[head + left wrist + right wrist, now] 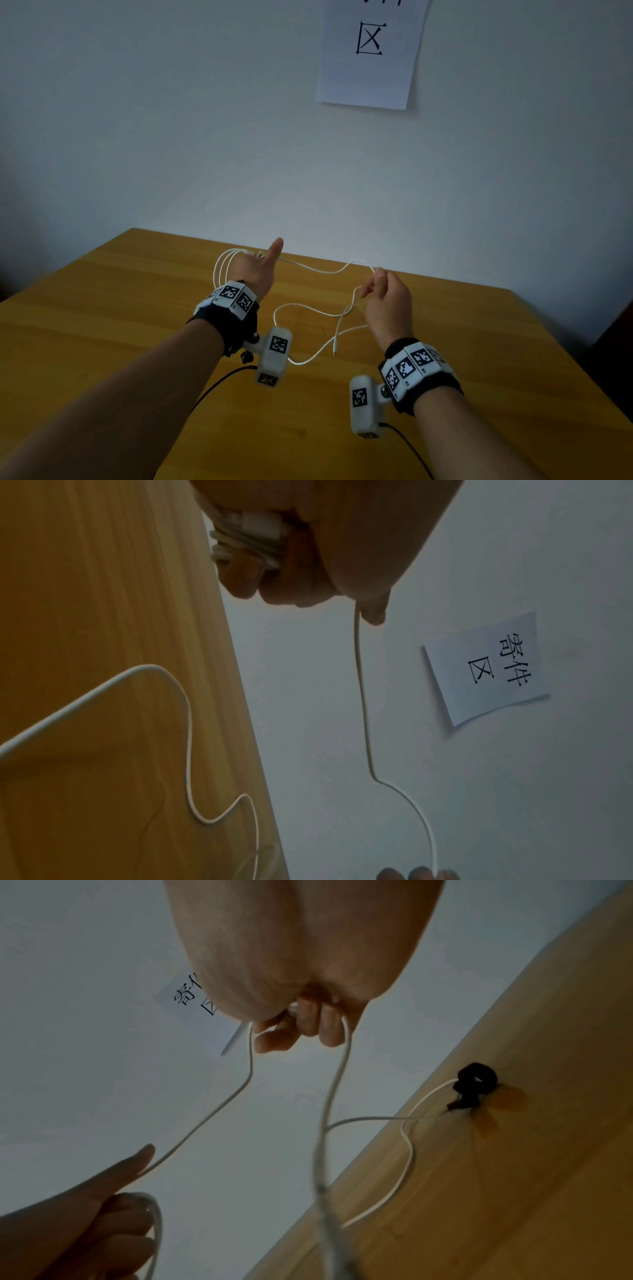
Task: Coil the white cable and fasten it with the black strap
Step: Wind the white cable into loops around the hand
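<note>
You're mid-coil: left hand (255,270) grips the wound cable (310,269) at 11 o'clock over the counter (102,308), right hand (385,301) pinches the slack; next, feed another loop, strap (474,1084) later.

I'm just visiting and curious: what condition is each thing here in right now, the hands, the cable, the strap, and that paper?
left hand: grips several finished loops, thumb out.
right hand: pinches the loose run.
white cable: partly coiled, the rest trailing on the table.
black strap: curled, lying unused on the table.
paper sign: stuck on the wall.
</note>
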Available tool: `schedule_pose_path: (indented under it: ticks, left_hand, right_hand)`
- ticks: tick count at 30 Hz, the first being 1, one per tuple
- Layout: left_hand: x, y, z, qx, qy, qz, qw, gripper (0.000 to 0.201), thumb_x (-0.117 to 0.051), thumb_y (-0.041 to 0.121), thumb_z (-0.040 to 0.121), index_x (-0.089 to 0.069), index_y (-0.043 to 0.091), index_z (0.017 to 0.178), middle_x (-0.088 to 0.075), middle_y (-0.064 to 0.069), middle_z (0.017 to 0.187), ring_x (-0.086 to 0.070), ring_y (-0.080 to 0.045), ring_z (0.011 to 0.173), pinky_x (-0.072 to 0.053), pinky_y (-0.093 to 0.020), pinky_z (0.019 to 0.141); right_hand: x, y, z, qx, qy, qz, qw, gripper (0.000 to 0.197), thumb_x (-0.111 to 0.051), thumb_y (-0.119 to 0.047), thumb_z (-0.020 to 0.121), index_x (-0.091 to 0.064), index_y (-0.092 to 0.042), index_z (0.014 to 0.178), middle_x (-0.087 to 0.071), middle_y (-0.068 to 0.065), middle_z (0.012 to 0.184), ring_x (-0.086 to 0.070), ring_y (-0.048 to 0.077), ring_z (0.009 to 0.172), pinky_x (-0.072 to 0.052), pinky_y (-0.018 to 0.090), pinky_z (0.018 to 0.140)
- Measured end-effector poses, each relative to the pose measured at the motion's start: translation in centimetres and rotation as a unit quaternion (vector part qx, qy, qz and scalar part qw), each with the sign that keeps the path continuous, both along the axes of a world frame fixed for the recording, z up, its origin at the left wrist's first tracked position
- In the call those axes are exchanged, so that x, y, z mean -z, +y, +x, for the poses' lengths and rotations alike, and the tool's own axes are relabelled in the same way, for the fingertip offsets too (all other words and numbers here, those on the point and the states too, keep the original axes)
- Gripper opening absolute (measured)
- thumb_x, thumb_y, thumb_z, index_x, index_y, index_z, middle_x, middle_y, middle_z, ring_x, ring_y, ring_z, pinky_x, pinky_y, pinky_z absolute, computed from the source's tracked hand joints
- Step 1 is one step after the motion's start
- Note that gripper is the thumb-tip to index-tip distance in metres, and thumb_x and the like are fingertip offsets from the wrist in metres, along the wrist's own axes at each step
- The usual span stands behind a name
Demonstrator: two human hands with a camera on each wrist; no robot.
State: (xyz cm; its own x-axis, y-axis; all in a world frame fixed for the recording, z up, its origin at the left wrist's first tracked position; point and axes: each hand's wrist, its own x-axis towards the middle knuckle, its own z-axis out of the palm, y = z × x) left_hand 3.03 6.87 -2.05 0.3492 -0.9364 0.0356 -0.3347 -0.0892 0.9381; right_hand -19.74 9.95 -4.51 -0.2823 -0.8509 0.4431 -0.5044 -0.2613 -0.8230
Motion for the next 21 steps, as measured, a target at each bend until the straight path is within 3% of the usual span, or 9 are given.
schedule_pose_path:
  ticks: [4,8,11,16,21]
  left_hand:
    - [-0.2,0.2,0.1,0.024,0.026,0.012,0.999,0.071,-0.048,0.079,0.077,-0.041,0.011,0.06,-0.037,-0.005,0.049,-0.037,-0.02,0.043,-0.041,-0.033,0.055]
    - [-0.9,0.8,-0.5,0.079,0.088,0.049,0.992,0.071,-0.052,0.082,0.072,-0.031,0.018,0.051,-0.032,-0.001,0.047,-0.033,-0.019,0.041,-0.034,-0.03,0.048]
    - [-1.1,1.5,-1.2,0.158,0.143,0.078,0.974,0.066,-0.056,0.072,0.08,-0.025,0.021,0.052,-0.025,0.0,0.05,-0.024,-0.018,0.041,-0.024,-0.026,0.046]
    - [-1.2,2.4,-2.2,0.317,0.276,0.149,0.895,0.063,-0.039,0.077,0.085,-0.012,0.024,0.06,-0.013,0.005,0.052,-0.013,-0.012,0.041,-0.012,-0.024,0.045]
    - [-2.6,2.7,-3.4,0.372,0.465,0.102,0.797,0.063,-0.031,0.075,0.088,-0.014,0.024,0.056,-0.009,0.005,0.052,-0.013,-0.012,0.04,-0.014,-0.024,0.046]
  right_hand:
    - [0.5,-0.4,-0.7,0.021,0.045,0.02,0.999,0.048,-0.03,-0.026,0.11,-0.059,-0.011,0.075,-0.06,-0.003,0.066,-0.054,0.011,0.057,-0.04,0.025,0.058]
    - [1.4,-1.3,-0.9,0.043,0.075,0.056,0.995,0.051,-0.03,-0.031,0.11,-0.062,-0.011,0.074,-0.065,-0.002,0.071,-0.062,0.016,0.064,-0.048,0.029,0.06]
    - [1.6,-1.5,-0.9,0.043,0.074,0.065,0.994,0.048,-0.033,-0.031,0.11,-0.064,-0.012,0.078,-0.07,-0.001,0.077,-0.066,0.019,0.071,-0.05,0.031,0.067]
    - [1.6,-1.7,-0.6,0.01,0.086,0.079,0.993,0.041,-0.038,-0.03,0.11,-0.07,-0.012,0.092,-0.066,-0.007,0.08,-0.065,0.017,0.077,-0.046,0.028,0.068]
    - [2.0,-1.8,-0.4,-0.046,0.143,0.085,0.985,0.03,-0.045,-0.023,0.108,-0.065,-0.018,0.086,-0.066,-0.005,0.075,-0.064,0.02,0.069,-0.05,0.034,0.062]
